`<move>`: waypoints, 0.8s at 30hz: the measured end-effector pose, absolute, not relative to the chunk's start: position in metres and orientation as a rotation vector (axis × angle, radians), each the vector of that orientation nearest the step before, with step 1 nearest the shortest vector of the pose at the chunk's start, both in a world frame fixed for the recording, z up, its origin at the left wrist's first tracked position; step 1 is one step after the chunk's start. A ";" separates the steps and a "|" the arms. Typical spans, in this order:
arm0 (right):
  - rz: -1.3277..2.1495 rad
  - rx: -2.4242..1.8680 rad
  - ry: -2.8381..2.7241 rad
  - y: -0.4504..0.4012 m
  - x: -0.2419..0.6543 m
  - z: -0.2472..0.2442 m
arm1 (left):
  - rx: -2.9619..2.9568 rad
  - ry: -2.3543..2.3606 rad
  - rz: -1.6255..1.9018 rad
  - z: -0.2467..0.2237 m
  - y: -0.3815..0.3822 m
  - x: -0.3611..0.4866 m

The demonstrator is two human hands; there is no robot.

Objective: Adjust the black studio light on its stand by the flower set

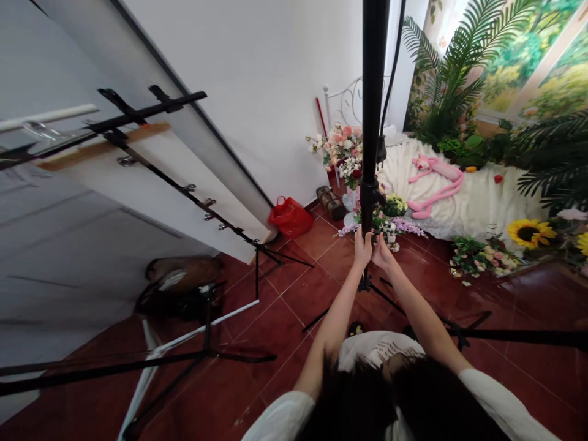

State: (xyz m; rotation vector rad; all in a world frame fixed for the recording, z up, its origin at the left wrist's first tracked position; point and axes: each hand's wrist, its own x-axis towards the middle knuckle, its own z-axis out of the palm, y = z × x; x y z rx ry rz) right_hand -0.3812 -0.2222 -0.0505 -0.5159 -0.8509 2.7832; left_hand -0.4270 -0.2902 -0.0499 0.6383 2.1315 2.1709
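The black stand [375, 92] is standing upright on the red floor [294, 315]; the left hand [362, 248] is gripping it, the right hand [381, 252] is meeting its side, hold unclear; handling is appearing unfinished

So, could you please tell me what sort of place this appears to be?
Probably a photo studio: there's a black stand, a garden-scene backdrop, and a pink plush toy posed among artificial-looking flowers.
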 end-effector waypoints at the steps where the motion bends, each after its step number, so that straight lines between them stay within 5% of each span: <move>1: 2.774 -0.540 -0.845 -0.223 -0.383 -0.049 | 0.624 2.142 2.161 -0.050 -0.290 -0.427; 13: 2.266 -0.709 -0.784 -0.229 -0.402 -0.038 | 0.687 2.196 2.108 -0.048 -0.290 -0.429; 24: 2.456 -0.715 -1.119 -0.212 -0.332 -0.065 | 0.670 2.184 2.154 -0.043 -0.290 -0.426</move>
